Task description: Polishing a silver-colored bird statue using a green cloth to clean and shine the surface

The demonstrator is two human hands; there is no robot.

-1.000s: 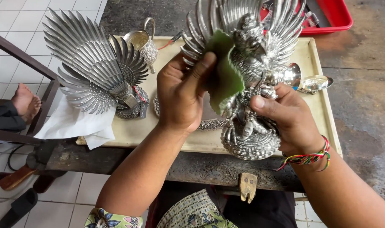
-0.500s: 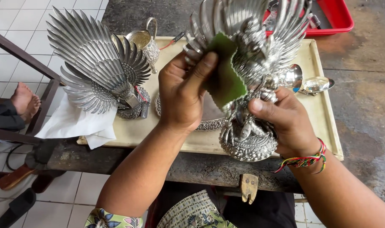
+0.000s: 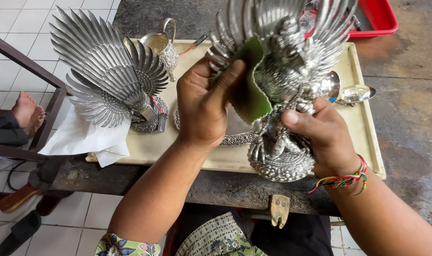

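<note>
Worn dark workbench [image 3: 405,123] over white floor tiles [image 3: 17,19]. Above a cream tray [image 3: 367,142], right hand [image 3: 327,137] grips a silver statue [image 3: 292,85]; left hand [image 3: 204,106] presses a green cloth [image 3: 249,95] against it.

Two bare hands, left [image 3: 204,106] and right [image 3: 327,140], on bare forearms. Around the right wrist, at about five o'clock from that hand, a braided thread bracelet [image 3: 346,180] in red, yellow and green with loose ends. At the left elbow, a short floral sleeve [image 3: 123,246] in green, blue and pink. Below, a patterned green and cream cloth [image 3: 216,237] over the lap, beside dark trousers [image 3: 296,237].
</note>
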